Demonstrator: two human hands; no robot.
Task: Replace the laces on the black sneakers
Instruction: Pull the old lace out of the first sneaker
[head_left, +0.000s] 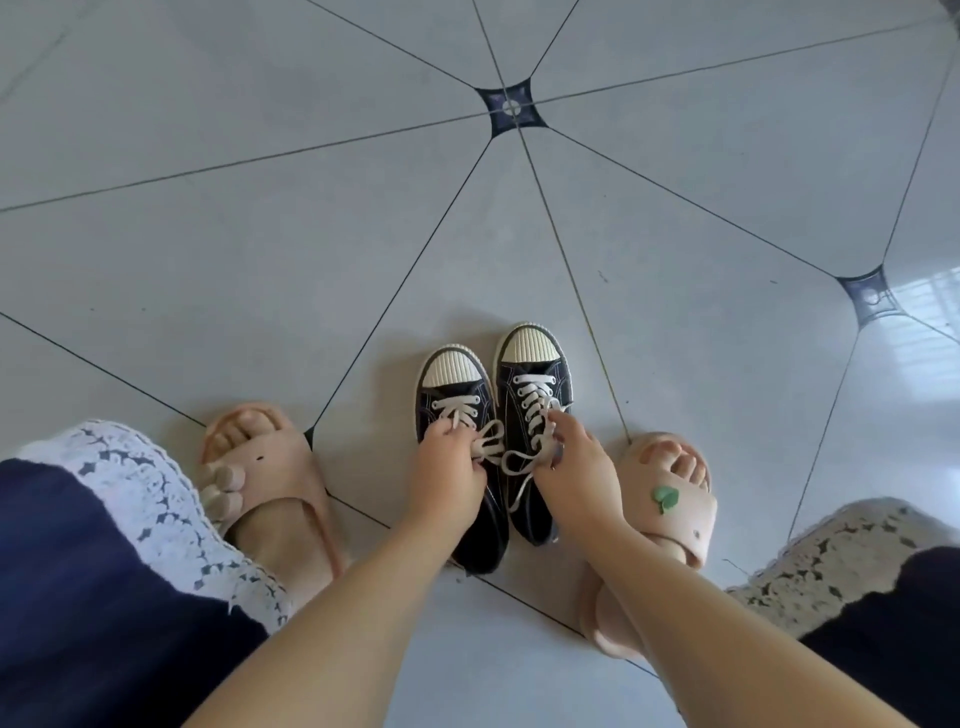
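Note:
Two small black canvas sneakers with cream ribbed toe caps stand side by side on the floor, toes pointing away. My left hand (448, 478) grips the left sneaker (453, 395) at its tongue, fingers curled round its white lace (457, 406). My right hand (574, 467) lies on the right sneaker (530, 374) and pinches its white lace (531, 394) near the upper eyelets. Loose loops and ends of lace (511, 467) hang between the two hands. The rear halves of both shoes are partly hidden by my hands and wrists.
The floor (363, 208) is pale grey tile with dark grout lines and dark corner insets. My feet wear pink slippers, one at the left (265, 467) and one at the right (675, 499) of the sneakers. Dark lace-trimmed fabric (104, 519) covers both knees.

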